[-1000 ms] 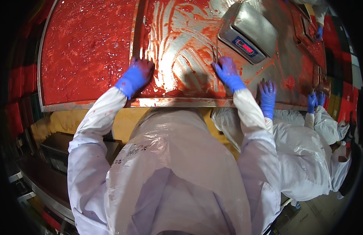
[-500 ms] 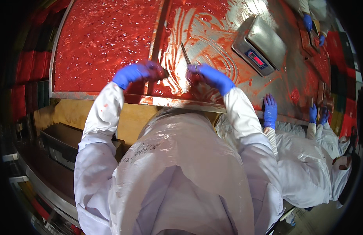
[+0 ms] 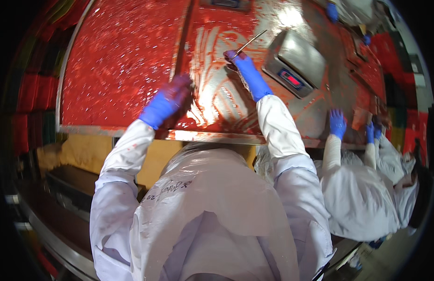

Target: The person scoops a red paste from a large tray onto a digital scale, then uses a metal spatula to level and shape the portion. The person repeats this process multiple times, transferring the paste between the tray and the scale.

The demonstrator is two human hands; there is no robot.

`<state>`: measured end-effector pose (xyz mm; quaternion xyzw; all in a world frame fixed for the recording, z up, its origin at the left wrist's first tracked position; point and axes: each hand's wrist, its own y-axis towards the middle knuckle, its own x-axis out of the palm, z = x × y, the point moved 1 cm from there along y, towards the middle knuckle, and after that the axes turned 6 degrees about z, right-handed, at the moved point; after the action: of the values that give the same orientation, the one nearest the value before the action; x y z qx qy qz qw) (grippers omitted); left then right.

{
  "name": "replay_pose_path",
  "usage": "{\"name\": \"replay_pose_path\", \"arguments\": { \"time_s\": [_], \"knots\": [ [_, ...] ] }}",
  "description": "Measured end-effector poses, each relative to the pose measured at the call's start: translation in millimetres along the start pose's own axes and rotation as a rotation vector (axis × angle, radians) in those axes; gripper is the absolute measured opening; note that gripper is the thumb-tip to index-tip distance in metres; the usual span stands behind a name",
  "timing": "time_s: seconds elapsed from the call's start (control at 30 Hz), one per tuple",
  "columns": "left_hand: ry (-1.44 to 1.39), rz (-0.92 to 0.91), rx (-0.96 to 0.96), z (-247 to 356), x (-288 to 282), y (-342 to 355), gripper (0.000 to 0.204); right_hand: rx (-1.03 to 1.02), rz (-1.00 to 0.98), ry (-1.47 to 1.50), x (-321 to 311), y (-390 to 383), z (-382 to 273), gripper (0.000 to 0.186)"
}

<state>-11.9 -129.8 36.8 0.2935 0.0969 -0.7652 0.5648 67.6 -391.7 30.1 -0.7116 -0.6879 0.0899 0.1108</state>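
My right hand (image 3: 245,70), in a blue glove stained red, is closed round a narrow-bladed knife (image 3: 252,42). The blade points away to the upper right, over the smeared steel worktable (image 3: 228,98). My left hand (image 3: 172,96), also gloved in blue, hangs beside the metal divider (image 3: 178,56). Its red-covered fingers look curled but are blurred, so what they hold, if anything, cannot be made out. Left of the divider, a wide section (image 3: 118,61) is covered in wet, glistening red material.
A steel scale (image 3: 296,61) with a lit red display stands right of my right hand. Another device (image 3: 226,3) shows at the far edge. Co-workers' gloved hands (image 3: 337,123) are along the right side. Red and dark crates (image 3: 32,93) are stacked at left.
My right hand has moved away from me with the knife, whose blade has swung to point right. My left hand has shifted slightly nearer. A co-worker's hand has moved right.
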Motion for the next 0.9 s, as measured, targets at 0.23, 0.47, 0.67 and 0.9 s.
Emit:
{"name": "replay_pose_path", "arguments": {
  "time_s": [0.23,0.47,0.67,0.9],
  "knots": [
    [0.168,-0.704,0.714,8.0,153.1,3.5,0.015,-0.211,0.312,-0.087,-116.5,-11.2,-32.3,0.036],
    [0.338,-0.802,0.16,-9.2,51.5,-30.4,0.017,-0.432,0.839,-0.406,-290.2,67.6,-54.4,0.045],
    [0.586,-0.83,-0.281,16.4,20.2,-16.8,0.035,-0.193,0.573,-0.543,-359.6,113.9,-42.4,0.069],
    [1.002,0.049,-0.463,-59.4,-92.8,-1.1,0.043,-0.182,0.634,-0.786,-341.4,123.3,-39.4,0.055]
  ]
}}
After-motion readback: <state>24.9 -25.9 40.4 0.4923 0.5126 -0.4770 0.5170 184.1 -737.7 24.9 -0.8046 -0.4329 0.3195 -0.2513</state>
